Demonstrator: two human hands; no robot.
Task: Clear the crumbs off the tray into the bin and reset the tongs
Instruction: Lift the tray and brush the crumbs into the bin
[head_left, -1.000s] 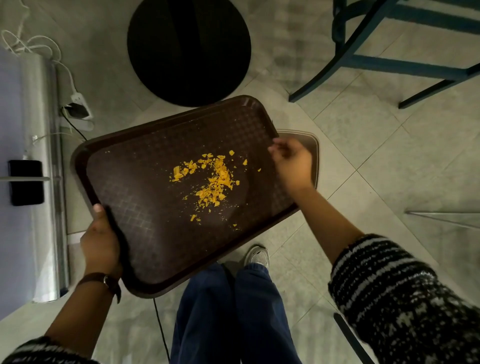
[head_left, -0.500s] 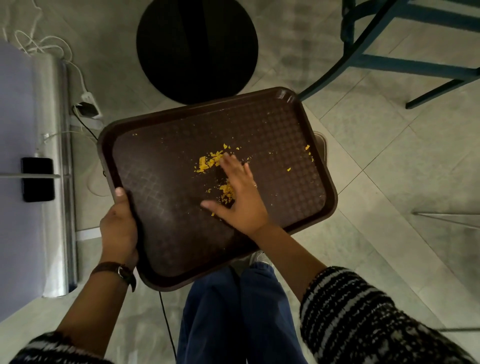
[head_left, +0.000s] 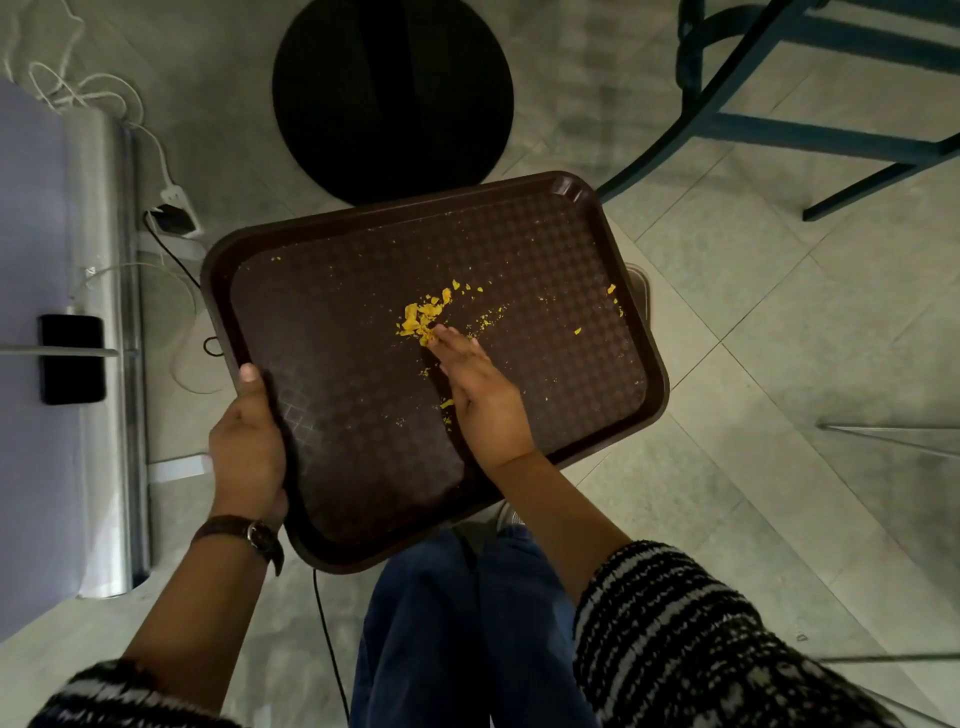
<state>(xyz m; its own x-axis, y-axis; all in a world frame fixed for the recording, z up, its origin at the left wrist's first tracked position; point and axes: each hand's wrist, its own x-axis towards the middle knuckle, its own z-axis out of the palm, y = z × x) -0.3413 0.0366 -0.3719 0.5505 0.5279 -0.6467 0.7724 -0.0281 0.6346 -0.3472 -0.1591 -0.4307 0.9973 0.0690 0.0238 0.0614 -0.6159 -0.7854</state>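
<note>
Grey floor tiles (head_left: 779, 322) run under everything, with a steel column (head_left: 111, 364) and white cables (head_left: 104, 98) at far left. Beside them, the left hand (head_left: 249, 447) clenches the near-left rim of the brown tray (head_left: 337, 457), probably to hold it steady just short of the round black bin (head_left: 392, 98) beyond its far edge. Further right, the right hand (head_left: 480, 397) lies flat and released on the tray, fingertips touching the orange crumbs (head_left: 421, 318), apparently sweeping them binward. Since half a second ago the pile has bunched tighter ahead of the fingers. No tongs are visible.
</note>
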